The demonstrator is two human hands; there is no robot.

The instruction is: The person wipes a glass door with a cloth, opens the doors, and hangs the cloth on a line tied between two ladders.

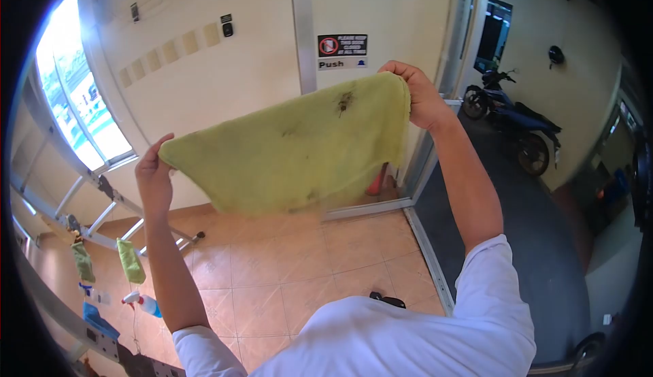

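A yellow-green cloth with dark stains hangs stretched between my two raised hands, its lower edge blurred. At its upper left corner, my left hand is closed on the fabric. My right hand pinches the upper right corner, in front of the glass door. Behind the cloth are a pale wall and the tiled floor, partly hidden by it.
A metal ladder stands at the left, near a green cloth, a blue cloth and a spray bottle. Past the doorway on the right is a parked motorcycle. A dark object lies on the floor.
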